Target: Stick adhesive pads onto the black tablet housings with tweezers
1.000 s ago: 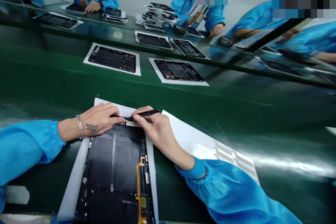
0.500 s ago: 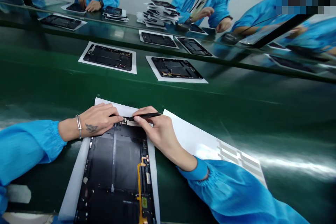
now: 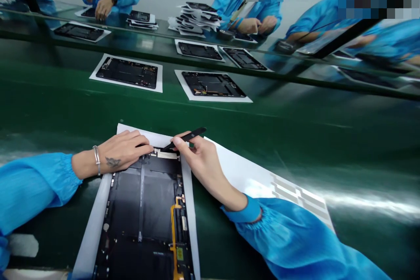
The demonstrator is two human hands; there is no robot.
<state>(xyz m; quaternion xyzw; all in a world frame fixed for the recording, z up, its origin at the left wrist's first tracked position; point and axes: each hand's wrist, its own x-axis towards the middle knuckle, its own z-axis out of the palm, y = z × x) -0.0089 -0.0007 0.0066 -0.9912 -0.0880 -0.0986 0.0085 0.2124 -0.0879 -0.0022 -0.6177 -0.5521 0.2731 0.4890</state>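
A black tablet housing (image 3: 141, 214) lies on a white sheet (image 3: 92, 223), with an orange flex cable (image 3: 173, 236) running down its right side. My left hand (image 3: 123, 151) rests at the housing's top edge, fingertips beside a small pale strip (image 3: 167, 155). Whether those fingers pinch anything is hidden. My right hand (image 3: 205, 164) grips black tweezers (image 3: 187, 138) between thumb and fingers. Their tips point up and away, just above the housing's top edge.
Several housings on white sheets, including one (image 3: 127, 73) and another (image 3: 213, 84), lie on the green conveyor belt (image 3: 262, 140). A dark rail (image 3: 210, 59) runs beyond them. Co-workers in blue smocks work across it, near a stack of housings (image 3: 197, 15).
My right hand has lifted the tweezers up and to the right, away from my left fingertips. The housings on the far belt sit further left.
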